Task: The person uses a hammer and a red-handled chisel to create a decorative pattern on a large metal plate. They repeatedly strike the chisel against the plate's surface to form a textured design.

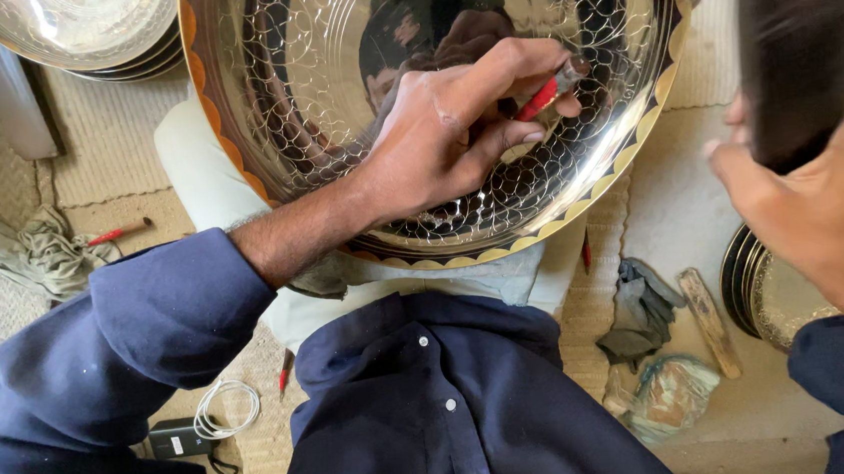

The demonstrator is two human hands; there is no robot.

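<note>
left hand (444,130): fingers pinched shut on red-handled engraving tool (544,97), tip on large engraved brass tray (333,124) in lap
right hand (821,206): blurred, grips dark object (796,37)
floor right: crumpled clear plastic bag (667,396)

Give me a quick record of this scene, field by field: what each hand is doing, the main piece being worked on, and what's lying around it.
Left hand: left hand grips a red-handled tool, tip against the tray
Right hand: right hand raised close to the camera, holding a dark blurred object
Main piece: large shiny round metal tray, engraved scale pattern, scalloped gold rim, resting on the lap
Upper left: stacked metal trays
Right floor: grey cloth, wooden stick, more trays
Left floor: rag, charger with white cable
</note>
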